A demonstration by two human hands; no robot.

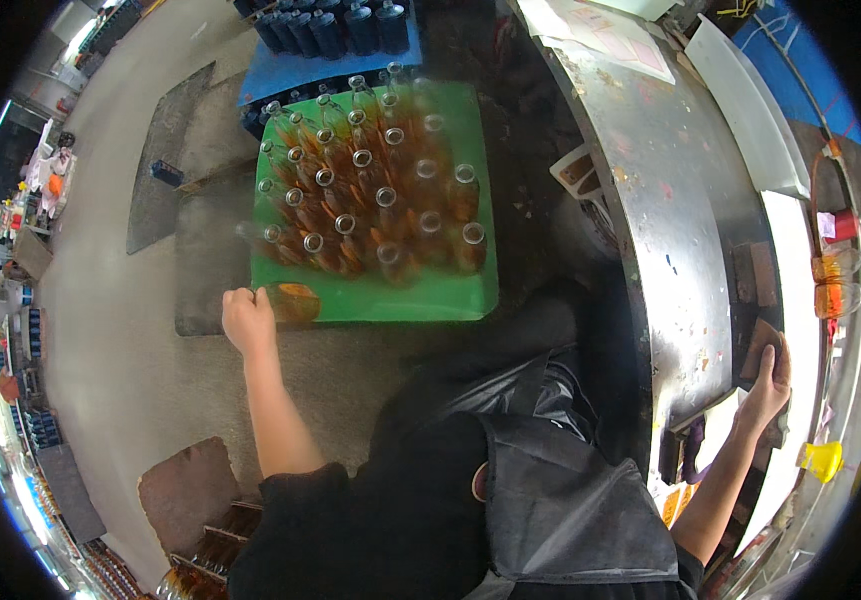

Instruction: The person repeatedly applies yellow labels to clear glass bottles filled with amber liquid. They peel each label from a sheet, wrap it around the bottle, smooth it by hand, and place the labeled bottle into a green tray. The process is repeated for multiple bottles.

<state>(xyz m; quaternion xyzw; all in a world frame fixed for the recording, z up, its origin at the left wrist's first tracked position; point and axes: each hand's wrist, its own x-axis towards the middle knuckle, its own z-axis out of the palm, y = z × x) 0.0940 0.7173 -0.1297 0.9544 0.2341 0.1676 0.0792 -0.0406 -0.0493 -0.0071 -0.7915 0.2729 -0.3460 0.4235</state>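
Note:
My left hand (249,319) is closed around the neck of a glass bottle with an amber tint (294,302), which lies tilted over the near left corner of a green board (430,301). Upright on that board stand several clear and amber glass bottles (345,225), partly blurred. Over at the metal workbench (663,225), my right hand (768,379) has its fingers against a small brown block or pad (760,346), beside a bright white strip (779,420). Whether the hand grips the block or only rests on it cannot be told.
Dark blue bottles (325,34) stand on a blue board (280,71) behind the green one. One dark bottle (166,173) lies on a dark mat (167,202). Papers (610,37) and a white tray (749,112) are at the bench's far end. A brown board (186,495) is at lower left.

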